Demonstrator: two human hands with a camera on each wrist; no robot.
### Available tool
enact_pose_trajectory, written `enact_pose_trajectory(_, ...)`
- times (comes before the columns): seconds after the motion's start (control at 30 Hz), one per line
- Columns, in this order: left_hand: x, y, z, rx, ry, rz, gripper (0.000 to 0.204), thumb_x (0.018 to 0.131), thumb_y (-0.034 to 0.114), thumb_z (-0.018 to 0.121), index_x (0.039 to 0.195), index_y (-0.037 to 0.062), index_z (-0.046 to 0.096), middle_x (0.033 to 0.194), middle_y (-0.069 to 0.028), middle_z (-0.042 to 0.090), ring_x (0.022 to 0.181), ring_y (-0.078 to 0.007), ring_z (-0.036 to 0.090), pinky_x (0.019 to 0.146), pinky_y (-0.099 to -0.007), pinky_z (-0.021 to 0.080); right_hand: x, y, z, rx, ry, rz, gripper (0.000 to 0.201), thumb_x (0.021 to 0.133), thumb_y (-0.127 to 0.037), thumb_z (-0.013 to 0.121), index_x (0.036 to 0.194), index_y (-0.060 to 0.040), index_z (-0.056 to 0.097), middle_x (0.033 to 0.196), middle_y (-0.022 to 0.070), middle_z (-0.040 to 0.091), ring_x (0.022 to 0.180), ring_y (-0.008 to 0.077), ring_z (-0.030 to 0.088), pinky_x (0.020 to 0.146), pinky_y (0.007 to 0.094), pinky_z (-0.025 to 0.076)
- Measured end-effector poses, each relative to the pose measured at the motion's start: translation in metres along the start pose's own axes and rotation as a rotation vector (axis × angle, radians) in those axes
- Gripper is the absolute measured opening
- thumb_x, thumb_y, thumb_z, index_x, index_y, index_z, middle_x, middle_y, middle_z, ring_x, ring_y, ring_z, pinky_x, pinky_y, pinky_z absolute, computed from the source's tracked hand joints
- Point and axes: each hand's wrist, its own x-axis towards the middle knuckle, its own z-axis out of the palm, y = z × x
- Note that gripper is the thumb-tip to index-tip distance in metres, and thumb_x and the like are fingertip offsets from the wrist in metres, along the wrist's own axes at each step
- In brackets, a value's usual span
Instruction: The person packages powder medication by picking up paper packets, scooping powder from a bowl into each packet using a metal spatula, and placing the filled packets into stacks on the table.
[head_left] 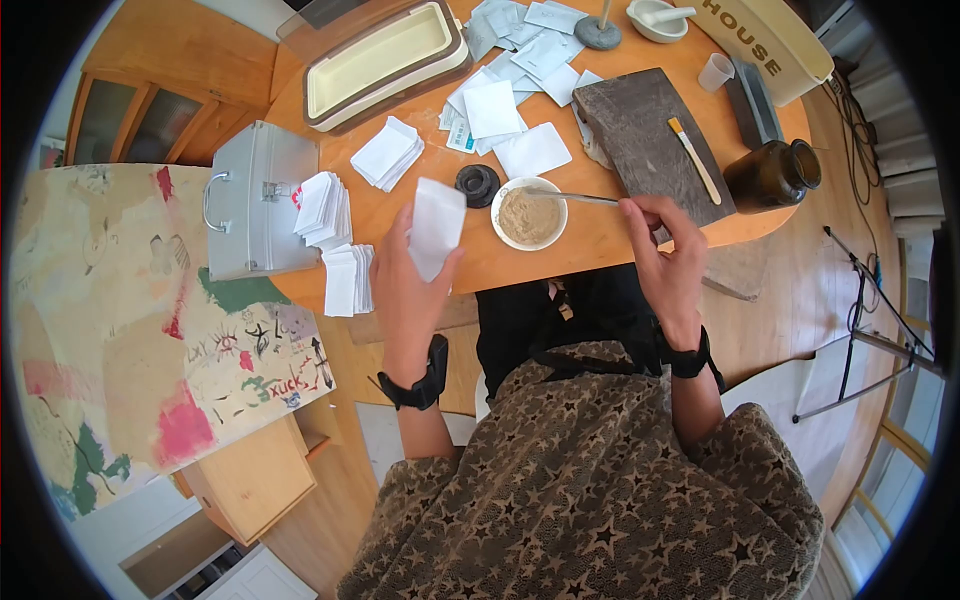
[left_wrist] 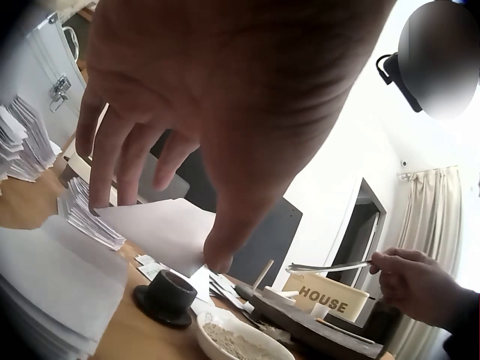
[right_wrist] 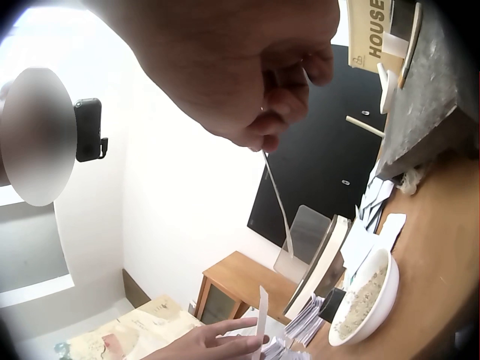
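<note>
My left hand [head_left: 408, 300] holds a small white paper packet [head_left: 438, 225] between the thumb and fingers, just left of a white bowl [head_left: 512, 240]. Pale brown powder [head_left: 530, 216] fills much of that bowl. A thin metal spatula [head_left: 585, 198] is pinched in the thumb and fingertips of my right hand [head_left: 668, 262]; its tip overlaps the powder in the head view. From the right wrist, the spatula [right_wrist: 280, 201] shows raised above the bowl [right_wrist: 384, 304]. A small black round pot [head_left: 477, 185] stands between the packet and the bowl.
Stacks of white packets [head_left: 388, 153] lie at the left, beside a silver case [head_left: 240, 200]. Further back are scattered packets [head_left: 545, 52] and a cream box [head_left: 385, 60]. A dark slab [head_left: 645, 130] bearing a brush [head_left: 695, 160] and a brown jar [head_left: 765, 178] stand right.
</note>
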Motion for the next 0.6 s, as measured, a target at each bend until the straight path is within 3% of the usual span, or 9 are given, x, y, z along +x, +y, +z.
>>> enact_pose_trajectory(0.13,-0.018,-0.017,-0.019,0.096,-0.014,-0.121,0.073,0.082,0.03,0.082,0.143,0.0055,0.049,0.133,-0.0166,0.064,0.122,-0.0309,0.061,0.104,-0.0444,0.043,-0.003,0.005,0.005,-0.006,-0.082,0.046,0.01,0.092,-0.011,0.075,0.089,-0.0023,0.07,0.066,0.0054,0.062,0.057,0.0154,0.052,0.063,0.0294,0.04)
enact_pose_trajectory(0.33,-0.036,-0.019,-0.027,0.09,-0.033,-0.242,0.07,0.085,0.035,0.081,0.14,0.0055,0.051,0.131,-0.0177,0.066,0.122,-0.0328,0.062,0.106,-0.0453,0.041,-0.005,0.009,0.012,-0.008,-0.118,0.05,0.011,0.091,-0.012,0.075,0.086,-0.0029,0.07,0.065,0.0041,0.061,0.056,0.0149,0.051,0.062,0.0299,0.04)
enact_pose_trajectory(0.47,-0.036,-0.016,-0.026,0.144,-0.061,-0.246,0.068,0.085,0.038,0.08,0.138,0.0057,0.052,0.13,-0.0184,0.066,0.121,-0.0335,0.063,0.106,-0.0462,0.041,-0.004,0.008,0.012,-0.005,-0.125,0.064,0.011,0.091,-0.012,0.075,0.085,-0.003,0.069,0.064,0.0041,0.061,0.055,0.0147,0.051,0.062,0.0299,0.04)
enact_pose_trajectory(0.53,-0.035,-0.023,-0.02,0.207,0.009,-0.117,0.066,0.083,0.035,0.084,0.135,0.0062,0.053,0.124,-0.023,0.068,0.106,-0.0375,0.069,0.088,-0.0434,0.054,-0.004,0.008,0.011,-0.012,-0.135,0.069,0.013,0.091,-0.012,0.075,0.084,-0.0025,0.069,0.064,0.0043,0.061,0.055,0.0149,0.051,0.062,0.03,0.04)
enact_pose_trajectory(0.57,-0.035,-0.025,-0.017,0.207,0.009,-0.117,0.066,0.083,0.035,0.084,0.135,0.0062,0.053,0.124,-0.023,0.068,0.106,-0.0375,0.069,0.088,-0.0434,0.054,-0.004,0.009,0.01,-0.012,-0.136,0.069,0.013,0.091,-0.012,0.075,0.084,-0.0025,0.069,0.064,0.0043,0.061,0.055,0.0149,0.051,0.062,0.03,0.04)
enact_pose_trajectory(0.6,-0.034,-0.023,-0.016,0.211,-0.04,-0.181,0.065,0.085,0.039,0.081,0.134,0.006,0.054,0.125,-0.0207,0.067,0.112,-0.0358,0.066,0.097,-0.0461,0.048,-0.005,0.009,0.011,-0.008,-0.135,0.076,0.013,0.091,-0.012,0.075,0.084,-0.0025,0.069,0.064,0.0044,0.061,0.055,0.0149,0.052,0.061,0.0299,0.04)
